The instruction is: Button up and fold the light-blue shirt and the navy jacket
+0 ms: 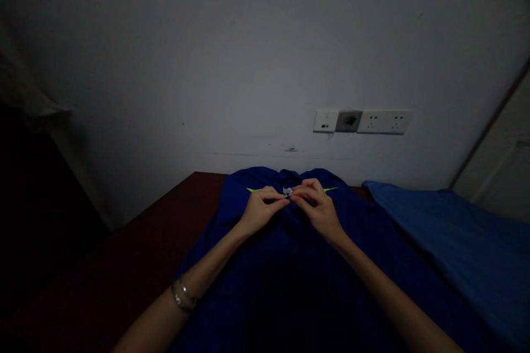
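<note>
Dark-blue fabric garment (290,248) lies from centre toward 6 o'clock, over a dark reddish-brown flat surface (188,198). Left hand (260,208), 8 o'clock of a small pale-grey patch (287,190), and right hand (319,208), 4 o'clock: fingertips pinching garment cloth. Light-blue cloth (447,226): 3 o'clock.

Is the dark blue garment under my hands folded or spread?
Spread: the dark blue garment covers much of the dark red surface.

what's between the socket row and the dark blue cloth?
Only wall with faint dark marks separates the socket row from the dark blue cloth, as the head view shows.
</note>
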`<state>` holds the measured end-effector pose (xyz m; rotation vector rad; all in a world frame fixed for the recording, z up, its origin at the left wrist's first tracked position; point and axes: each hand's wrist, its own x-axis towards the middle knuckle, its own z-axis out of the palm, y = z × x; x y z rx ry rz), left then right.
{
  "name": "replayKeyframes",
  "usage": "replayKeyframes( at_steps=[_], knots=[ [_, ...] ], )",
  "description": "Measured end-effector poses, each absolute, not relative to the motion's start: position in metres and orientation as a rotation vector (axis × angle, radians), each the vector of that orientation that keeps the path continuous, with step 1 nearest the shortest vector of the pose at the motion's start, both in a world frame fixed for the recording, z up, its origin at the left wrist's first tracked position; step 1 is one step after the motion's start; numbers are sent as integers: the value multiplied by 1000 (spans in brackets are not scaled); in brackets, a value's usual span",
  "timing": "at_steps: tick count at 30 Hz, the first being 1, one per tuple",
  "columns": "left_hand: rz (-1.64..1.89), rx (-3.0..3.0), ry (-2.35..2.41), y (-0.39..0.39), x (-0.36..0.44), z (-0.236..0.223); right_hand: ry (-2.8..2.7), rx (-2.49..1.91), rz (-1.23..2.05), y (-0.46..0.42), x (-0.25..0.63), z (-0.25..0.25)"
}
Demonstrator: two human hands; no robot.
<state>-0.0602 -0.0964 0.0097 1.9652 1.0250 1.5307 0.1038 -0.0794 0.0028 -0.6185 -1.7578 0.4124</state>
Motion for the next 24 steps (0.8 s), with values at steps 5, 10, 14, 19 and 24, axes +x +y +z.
replayKeyframes(
  at_steps=[5,10,14,19,24],
  knots=[
    [1604,1944,1020,-99,-61,11,-1758,-566,356,-83,106,9],
    [1630,1965,1013,-100,-63,14,-1811,-541,294,-86,109,13],
    [1590,2011,1017,-99,-64,15,-1819,-544,294,-85,110,13],
    [1534,2051,1036,-99,-65,15,-1853,-632,422,-83,111,14],
    [1521,2061,1065,-98,-65,14,-1895,-670,481,-82,114,16]
  ],
)
